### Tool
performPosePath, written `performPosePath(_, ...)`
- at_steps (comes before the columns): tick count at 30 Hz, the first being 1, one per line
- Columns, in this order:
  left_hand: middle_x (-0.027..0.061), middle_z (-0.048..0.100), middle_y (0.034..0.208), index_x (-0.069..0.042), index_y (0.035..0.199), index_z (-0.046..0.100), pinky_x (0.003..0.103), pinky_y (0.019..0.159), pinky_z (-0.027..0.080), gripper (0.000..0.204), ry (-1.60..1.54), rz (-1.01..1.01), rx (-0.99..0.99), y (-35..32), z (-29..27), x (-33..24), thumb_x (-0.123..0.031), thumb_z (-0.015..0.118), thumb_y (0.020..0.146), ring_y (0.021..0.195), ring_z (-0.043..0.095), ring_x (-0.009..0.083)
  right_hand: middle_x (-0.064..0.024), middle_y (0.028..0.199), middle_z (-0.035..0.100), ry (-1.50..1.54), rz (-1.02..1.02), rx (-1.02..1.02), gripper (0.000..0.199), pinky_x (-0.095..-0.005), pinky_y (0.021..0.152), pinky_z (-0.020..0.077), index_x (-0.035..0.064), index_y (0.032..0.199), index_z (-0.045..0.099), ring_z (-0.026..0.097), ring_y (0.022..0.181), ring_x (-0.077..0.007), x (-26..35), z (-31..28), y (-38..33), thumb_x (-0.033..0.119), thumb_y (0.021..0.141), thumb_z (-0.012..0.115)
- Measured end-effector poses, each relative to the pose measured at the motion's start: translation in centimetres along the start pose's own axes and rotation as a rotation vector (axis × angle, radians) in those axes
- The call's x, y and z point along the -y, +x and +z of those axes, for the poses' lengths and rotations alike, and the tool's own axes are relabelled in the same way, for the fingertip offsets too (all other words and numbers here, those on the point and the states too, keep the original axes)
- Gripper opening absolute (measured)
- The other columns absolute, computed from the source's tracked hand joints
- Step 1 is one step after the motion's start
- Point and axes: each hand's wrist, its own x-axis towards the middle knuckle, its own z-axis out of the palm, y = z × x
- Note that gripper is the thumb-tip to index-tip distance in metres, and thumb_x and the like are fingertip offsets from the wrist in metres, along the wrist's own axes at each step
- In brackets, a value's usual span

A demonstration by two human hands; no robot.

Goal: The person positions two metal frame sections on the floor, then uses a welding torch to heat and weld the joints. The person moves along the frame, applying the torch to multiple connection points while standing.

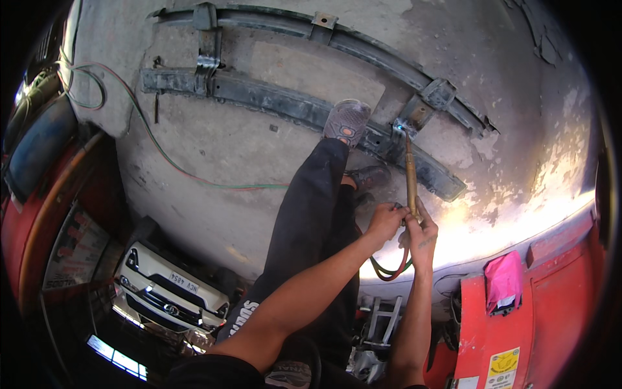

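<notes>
A long brass gas torch [411, 175] points away from me, its tip at a steel bracket [414, 115]. A small bright bluish-white glow shows where tip and bracket meet. My right hand [422, 235] is wrapped round the torch's near end. Beside it, my left hand [386, 222] is closed, fingertips pinching at the torch's valve end; the exact spot is partly hidden. Red and green hoses [391, 271] hang in a loop below my hands. The bracket joins a straight dark steel beam [272, 107] to a curved steel beam [376, 52]. My shoe [348, 122] rests on the straight beam.
Thin red and green hoses [159, 150] run across the concrete floor [201, 142] at the left. A white car front [170, 288] stands lower left. A red panel [551, 311] with a pink cloth [503, 280] is lower right. A metal frame [383, 321] lies between.
</notes>
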Motion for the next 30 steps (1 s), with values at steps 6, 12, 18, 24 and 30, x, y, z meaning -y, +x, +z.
performPosePath(6, 0.0018, 0.054, 0.063, -0.001, 0.088, 0.067, 0.030, 0.038, 0.035, 0.024, 0.011, -0.002, -0.008, 0.1, 0.1, 0.2, -0.023, 0.067, 0.097, 0.043, 0.046, 0.0107, -0.0052, 0.070, 0.062, -0.005, 0.007, 0.009, 0.057, -0.0271, 0.048, 0.0455, -0.0012, 0.149, 0.051, 0.055, 0.052, -0.0106, -0.9, -0.2, 0.3, 0.015, 0.096, 0.063)
performPosePath(12, 0.0014, 0.054, 0.063, -0.002, 0.090, 0.068, 0.029, 0.039, 0.035, 0.022, -0.016, -0.034, 0.012, 0.2, -0.1, 0.4, -0.023, 0.067, 0.097, 0.043, 0.047, 0.0106, -0.0051, 0.070, 0.062, 0.005, -0.007, 0.012, 0.056, -0.0270, 0.048, 0.0456, -0.0012, 0.148, 0.052, 0.055, 0.051, -0.0106, -1.2, -0.3, 0.5, 0.013, 0.096, 0.063)
performPosePath(18, 0.0016, 0.055, 0.064, -0.002, 0.090, 0.068, 0.030, 0.039, 0.036, 0.022, -0.004, -0.037, 0.021, 0.4, -0.2, 0.5, -0.023, 0.067, 0.097, 0.044, 0.048, 0.0109, -0.0053, 0.070, 0.062, 0.010, 0.005, 0.006, 0.055, -0.0275, 0.048, 0.0455, -0.0004, 0.149, 0.052, 0.055, 0.051, -0.0103, -1.0, -0.3, 0.4, 0.012, 0.096, 0.063)
performPosePath(24, 0.0025, 0.057, 0.066, -0.001, 0.088, 0.067, 0.030, 0.041, 0.036, 0.024, 0.001, -0.052, 0.021, 0.1, -0.3, 0.0, -0.024, 0.067, 0.097, 0.046, 0.049, 0.0112, -0.0054, 0.071, 0.062, -0.032, 0.002, -0.004, 0.055, -0.0275, 0.048, 0.0457, -0.0012, 0.149, 0.052, 0.055, 0.052, -0.0100, -0.7, -0.1, 0.3, 0.012, 0.096, 0.062)
performPosePath(30, 0.0029, 0.058, 0.069, -0.001, 0.088, 0.067, 0.030, 0.042, 0.037, 0.025, 0.024, -0.068, 0.023, -0.1, -0.4, -0.1, -0.024, 0.066, 0.098, 0.048, 0.050, 0.0117, -0.0017, 0.081, 0.063, -0.021, 0.023, -0.006, 0.052, -0.0242, 0.056, 0.0438, -0.0027, 0.146, 0.055, 0.051, 0.064, -0.0060, 0.5, 0.1, -0.4, 0.012, 0.096, 0.060)
